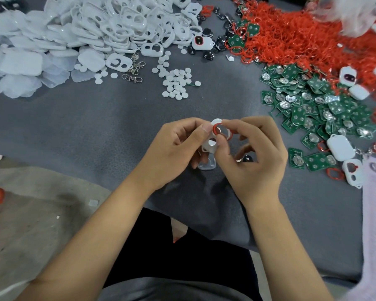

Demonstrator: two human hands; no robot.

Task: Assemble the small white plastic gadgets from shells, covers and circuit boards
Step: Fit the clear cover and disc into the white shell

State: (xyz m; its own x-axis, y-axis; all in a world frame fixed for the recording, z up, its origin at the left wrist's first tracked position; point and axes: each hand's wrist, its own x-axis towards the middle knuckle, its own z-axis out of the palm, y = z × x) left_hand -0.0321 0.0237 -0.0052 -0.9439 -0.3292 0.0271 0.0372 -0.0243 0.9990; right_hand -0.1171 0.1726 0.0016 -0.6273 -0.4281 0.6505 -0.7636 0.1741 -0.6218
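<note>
My left hand grips a small white shell with round holes, held above the grey table. A red ring sits at the shell's upper hole. My right hand pinches that ring against the shell with thumb and forefinger. A clear cover piece lies on the table just under my hands, and a small black button sits beside my right palm.
White shells are heaped at the back left, translucent covers further left. White discs and metal clasps lie mid-table. Red rings pile at back right, green circuit boards and finished gadgets to the right.
</note>
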